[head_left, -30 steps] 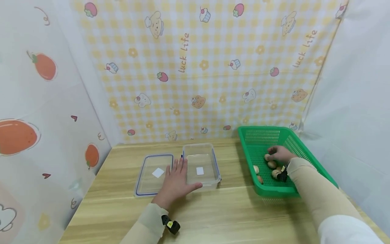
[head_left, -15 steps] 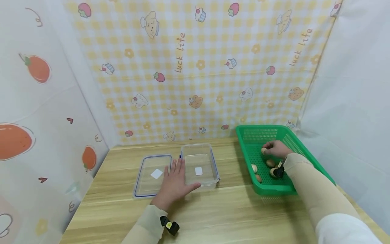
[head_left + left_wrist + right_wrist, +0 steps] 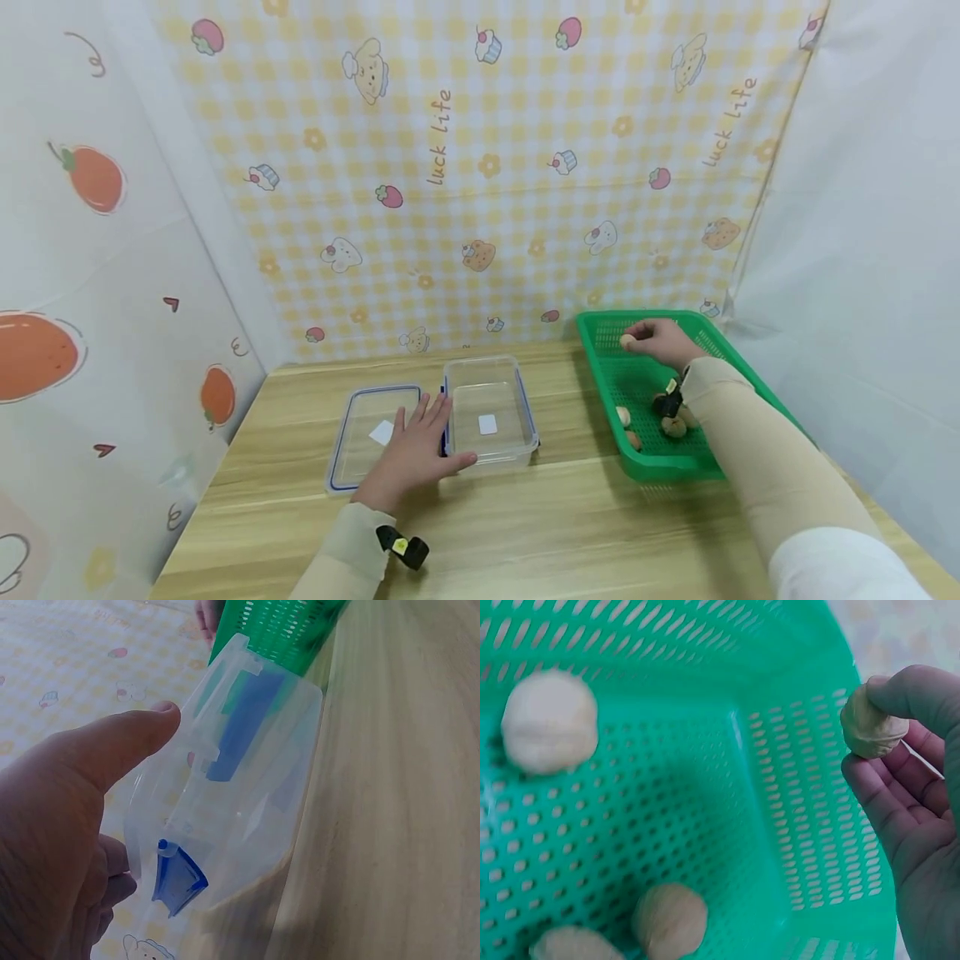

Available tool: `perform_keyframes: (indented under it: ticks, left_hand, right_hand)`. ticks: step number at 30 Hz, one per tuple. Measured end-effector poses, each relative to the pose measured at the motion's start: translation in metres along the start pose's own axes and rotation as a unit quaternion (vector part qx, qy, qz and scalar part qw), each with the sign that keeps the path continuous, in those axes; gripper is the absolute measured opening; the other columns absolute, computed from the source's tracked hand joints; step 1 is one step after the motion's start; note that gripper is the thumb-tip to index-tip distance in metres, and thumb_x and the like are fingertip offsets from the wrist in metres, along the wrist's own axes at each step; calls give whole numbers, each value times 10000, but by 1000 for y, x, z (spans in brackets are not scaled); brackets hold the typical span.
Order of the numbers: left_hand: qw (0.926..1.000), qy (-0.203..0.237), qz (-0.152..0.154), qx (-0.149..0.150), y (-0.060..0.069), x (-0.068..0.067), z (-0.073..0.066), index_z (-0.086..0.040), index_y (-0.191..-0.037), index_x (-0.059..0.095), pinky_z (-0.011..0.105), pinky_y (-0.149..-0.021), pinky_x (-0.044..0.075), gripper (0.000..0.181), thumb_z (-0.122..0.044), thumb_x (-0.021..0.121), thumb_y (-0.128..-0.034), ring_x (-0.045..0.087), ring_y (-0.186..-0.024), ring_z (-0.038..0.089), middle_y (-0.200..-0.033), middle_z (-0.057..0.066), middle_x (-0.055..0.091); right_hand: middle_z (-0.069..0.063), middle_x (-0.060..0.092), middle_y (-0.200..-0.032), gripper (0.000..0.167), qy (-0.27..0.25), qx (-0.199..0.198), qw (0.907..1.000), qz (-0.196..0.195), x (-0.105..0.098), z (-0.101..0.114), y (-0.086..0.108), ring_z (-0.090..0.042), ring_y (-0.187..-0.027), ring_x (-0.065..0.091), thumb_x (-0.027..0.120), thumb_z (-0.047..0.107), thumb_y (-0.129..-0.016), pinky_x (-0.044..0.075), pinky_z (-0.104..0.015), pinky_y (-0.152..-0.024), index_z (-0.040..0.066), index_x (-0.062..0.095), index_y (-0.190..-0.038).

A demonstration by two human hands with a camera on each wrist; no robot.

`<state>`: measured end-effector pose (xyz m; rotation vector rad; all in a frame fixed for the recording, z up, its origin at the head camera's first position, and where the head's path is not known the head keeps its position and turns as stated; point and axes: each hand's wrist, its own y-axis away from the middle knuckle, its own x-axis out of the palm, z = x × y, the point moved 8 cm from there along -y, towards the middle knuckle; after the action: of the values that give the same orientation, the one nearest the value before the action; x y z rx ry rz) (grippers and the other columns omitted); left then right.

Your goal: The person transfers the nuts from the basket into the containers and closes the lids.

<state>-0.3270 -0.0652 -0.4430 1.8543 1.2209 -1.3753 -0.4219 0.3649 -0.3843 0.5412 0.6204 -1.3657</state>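
Between thumb and fingertips, my right hand pinches a walnut above the far part of the green basket. Several more walnuts lie on the basket's floor, some hidden under the wrist in the head view. My left hand is spread, its fingers straight, beside the left wall of a clear plastic box. Whether it touches the box I cannot tell. The box has blue-trimmed sides and stands uncovered. Its clear lid with a blue seal lies flat to the left, partly behind my left hand.
The wooden table carries everything. A patterned cloth wall rises behind it, with cloth walls on both sides. The basket's raised rim stands at the table's right, with a stretch of table between it and the box.
My right hand has lifted the walnut from the basket's floor and moved it up and to the left. My left hand has shifted slightly left.
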Motion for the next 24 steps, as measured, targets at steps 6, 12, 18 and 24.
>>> perform_keyframes:
  ticks: [6,12,18,24]
  left_hand:
    - [9999,16,133,45,0,-2,0,-37,-1607,227,637,-1198,-1,1050,-716,574,-886,38,-1550,350,-1671,127,187]
    - [9999,-104,114,67,0,-2,-1,-48,-1611,222,637,-1200,21,1057,-736,561,-882,46,-1550,350,-1667,124,206]
    - [9997,-231,96,77,-1,0,-1,-66,-1613,222,634,-1201,23,1066,-751,562,-872,50,-1550,348,-1668,108,205]
    - [9994,-321,93,43,-3,3,3,-74,-1614,230,643,-1194,-10,1073,-773,548,-866,32,-1552,332,-1671,88,195]
  right_hand:
    - [-204,618,-1267,569,-40,-92,9999,-78,2,25,-9,-383,-1179,576,646,466,-979,459,-588,-991,34,591,-1347]
    - [-242,604,-1276,551,-259,-260,9992,-174,13,56,-14,-398,-1179,568,650,411,-990,446,-602,-1005,-9,582,-1338]
    - [-233,603,-1294,531,-589,-386,9972,-238,32,79,-25,-379,-1198,569,664,357,-992,456,-559,-1023,-20,576,-1355]
    - [-209,613,-1286,439,-732,-472,9959,-230,62,108,-32,-337,-1144,584,670,288,-995,493,-489,-977,-30,612,-1292]
